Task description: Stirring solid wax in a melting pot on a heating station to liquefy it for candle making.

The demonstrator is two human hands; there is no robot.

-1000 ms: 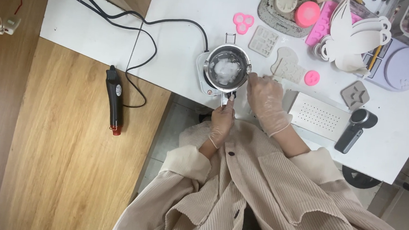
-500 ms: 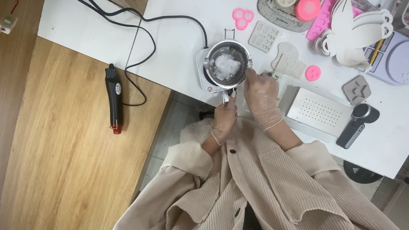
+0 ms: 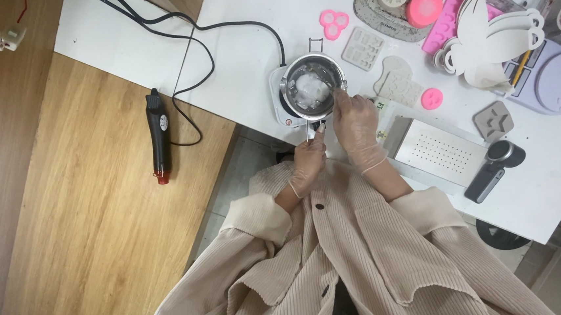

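Left hand [image 3: 308,161] is wrapped around the handle of the small steel melting pot [image 3: 308,87], the handle's long axis running straight back toward the body. Right hand [image 3: 356,125] is closer to the bowl, fingertips pinched narrow at the rim just beside the white lumps [image 3: 311,90]; whether they hold anything, I cannot tell.

The scene is bright and evenly lit from overhead, with soft diffuse light and no hard shadows. The white desk [image 3: 248,56] reads almost blown out, losing surface detail. The metal pot [image 3: 309,87] shows small glints on its rim, and the pale lump inside is washed out. Faint shadows lie under the cable [image 3: 194,72] and beside the heat gun [image 3: 159,136] on the wooden floor. Focus is sharp across the middle; the far right corner is slightly soft, and lines bend mildly toward the edges.
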